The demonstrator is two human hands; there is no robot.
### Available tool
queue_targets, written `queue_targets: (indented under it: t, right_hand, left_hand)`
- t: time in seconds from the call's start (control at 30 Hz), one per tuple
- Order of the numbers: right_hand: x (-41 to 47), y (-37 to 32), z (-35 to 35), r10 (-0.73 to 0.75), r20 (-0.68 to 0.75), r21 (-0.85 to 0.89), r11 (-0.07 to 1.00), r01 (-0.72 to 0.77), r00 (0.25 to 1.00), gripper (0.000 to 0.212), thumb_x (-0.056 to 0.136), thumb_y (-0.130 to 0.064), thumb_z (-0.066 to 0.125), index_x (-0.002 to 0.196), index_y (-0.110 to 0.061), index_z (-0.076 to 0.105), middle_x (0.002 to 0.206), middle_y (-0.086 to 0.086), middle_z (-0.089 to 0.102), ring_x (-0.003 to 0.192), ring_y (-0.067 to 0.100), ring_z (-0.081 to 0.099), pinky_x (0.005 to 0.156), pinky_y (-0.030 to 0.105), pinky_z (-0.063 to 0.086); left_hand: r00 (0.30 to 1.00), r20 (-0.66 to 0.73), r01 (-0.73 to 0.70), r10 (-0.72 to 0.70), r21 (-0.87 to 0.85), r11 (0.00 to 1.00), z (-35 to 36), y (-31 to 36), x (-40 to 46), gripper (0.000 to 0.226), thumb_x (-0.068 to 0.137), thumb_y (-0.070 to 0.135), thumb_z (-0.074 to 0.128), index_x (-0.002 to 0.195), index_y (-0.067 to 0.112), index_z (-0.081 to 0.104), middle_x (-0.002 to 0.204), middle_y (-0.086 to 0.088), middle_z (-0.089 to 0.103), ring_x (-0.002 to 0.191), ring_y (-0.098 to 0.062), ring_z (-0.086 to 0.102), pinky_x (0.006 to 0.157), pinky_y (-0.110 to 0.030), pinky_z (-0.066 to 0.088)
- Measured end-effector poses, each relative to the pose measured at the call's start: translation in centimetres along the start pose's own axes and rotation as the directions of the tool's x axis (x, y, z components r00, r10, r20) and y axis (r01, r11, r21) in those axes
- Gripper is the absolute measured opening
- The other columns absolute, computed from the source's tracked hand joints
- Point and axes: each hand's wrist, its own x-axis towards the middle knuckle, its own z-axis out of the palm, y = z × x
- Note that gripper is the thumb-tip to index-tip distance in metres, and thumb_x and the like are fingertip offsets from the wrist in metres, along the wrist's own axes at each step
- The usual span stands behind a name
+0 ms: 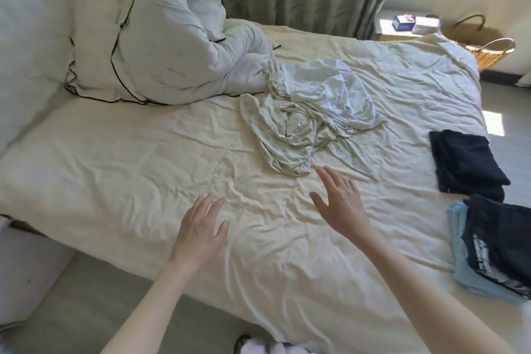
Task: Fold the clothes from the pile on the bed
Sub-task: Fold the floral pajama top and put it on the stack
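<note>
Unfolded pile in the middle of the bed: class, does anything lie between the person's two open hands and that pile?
Nothing visible does. Only bare wrinkled sheet lies between the right hand, the left hand and the unfolded pile. The right hand's fingertips are almost at its near edge. The folded dark clothes lie off to the right, out of the path.

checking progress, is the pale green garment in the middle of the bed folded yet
Not folded: the pale green garment lies crumpled and twisted, tangled with a white garment.

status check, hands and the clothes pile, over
Left hand open, right hand open, both empty. Crumpled pale clothes pile unfolded mid-bed, just past the right hand. Folded dark stacks at bed's right edge. Nothing in the way.
</note>
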Motion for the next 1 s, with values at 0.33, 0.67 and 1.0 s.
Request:
queue_targets:
  t: [0.33,0.67,1.0]
  right_hand:
    - [12.1,2.4,3.5,0.09,0.092,-0.073,0.994,-0.084,0.992,0.058,0.095,-0.035,0.049,0.147,-0.019,0.029,0.15,0.004,0.036,0.135,0.026,0.035,0.108,0.038,0.025]
    - [26.8,9.1,11.6,0.19,0.281,-0.119,0.98,-0.162,0.941,0.056,0.097,-0.033,0.047,0.146,-0.014,0.028,0.147,0.009,0.038,0.133,0.028,0.036,0.106,0.042,0.034]
    - [36.8,12.6,21.8,0.094,0.296,-0.279,0.96,-0.008,0.951,0.064,0.094,-0.03,0.05,0.148,-0.014,0.02,0.156,0.007,0.019,0.145,0.026,0.009,0.114,0.048,0.014]
  left_hand:
    - [0.979,0.204,0.018,-0.016,-0.007,1.0,4.8,-2.0,11.6,0.052,0.099,0.03,0.041,0.148,0.019,0.026,0.157,-0.003,0.015,0.146,-0.018,0.007,0.114,-0.026,0.006]
    - [0.893,0.442,0.037,-0.088,0.121,0.992,16.5,-4.4,24.4,0.058,0.096,0.029,0.043,0.149,0.021,0.021,0.158,-0.006,0.009,0.145,-0.023,0.007,0.116,-0.036,0.012]
    - [0.62,0.758,-0.018,-0.202,0.271,0.962,25.5,-10.6,27.9,0.08,0.093,0.036,0.05,0.15,0.032,-0.005,0.158,0.0,-0.017,0.146,-0.022,-0.006,0.114,-0.05,0.009]
